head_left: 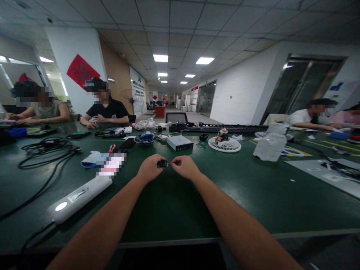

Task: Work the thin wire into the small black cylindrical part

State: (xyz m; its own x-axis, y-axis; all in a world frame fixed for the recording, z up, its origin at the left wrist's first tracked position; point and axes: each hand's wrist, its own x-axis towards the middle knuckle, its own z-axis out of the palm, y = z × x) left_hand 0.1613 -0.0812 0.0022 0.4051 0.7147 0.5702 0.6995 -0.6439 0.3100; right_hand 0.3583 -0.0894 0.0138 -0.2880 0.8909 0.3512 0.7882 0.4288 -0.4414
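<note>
Both hands are raised over the green table (180, 210), close together in front of me. My left hand (151, 167) pinches a small dark part (162, 164), too small to name, with a bit of shiny metal at its right end. My right hand (185, 167) is closed in a pinch just beside that end; whatever its fingertips hold is too small to make out. Beyond my hands sits a grey box-shaped drive (180, 143). A white fan grille (225, 144) with a motor on it lies to the right of the drive.
A white power strip (81, 198) and a coiled black cable (50, 150) lie at left, near red-handled pliers (111, 148). A metal bowl (145, 141) holds blue material. White foam packaging (270, 147) stands at right. Several people sit around the table.
</note>
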